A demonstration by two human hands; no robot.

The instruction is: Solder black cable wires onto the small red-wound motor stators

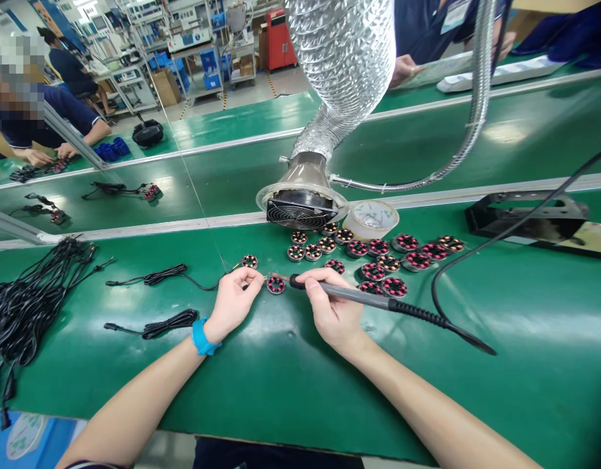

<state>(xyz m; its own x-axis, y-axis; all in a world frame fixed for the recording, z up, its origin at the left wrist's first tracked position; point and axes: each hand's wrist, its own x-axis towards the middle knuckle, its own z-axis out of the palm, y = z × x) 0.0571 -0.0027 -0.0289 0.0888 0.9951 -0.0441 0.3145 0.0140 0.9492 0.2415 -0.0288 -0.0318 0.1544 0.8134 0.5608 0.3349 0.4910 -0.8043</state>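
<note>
My left hand [236,296], with a blue band [203,337] at its wrist, pinches a thin wire at the edge of a small motor stator [276,284] with dark red windings. In my right hand [332,312] is a soldering iron [359,295], gripped like a pen, its tip pointing left over that stator. Just behind my left fingers sits another stator [249,261] with copper windings. A black cable [166,275] runs toward it from the left. Below lies a second coiled cable [171,324], its right end hidden by my left hand.
Several stators [379,247] cluster at the right, near a tape roll [371,218]. A fume extractor [303,202] hangs above. Bundled black cables [31,299] lie at the left, a dark metal stand [530,218] at the right. Co-workers [51,124] sit across the bench.
</note>
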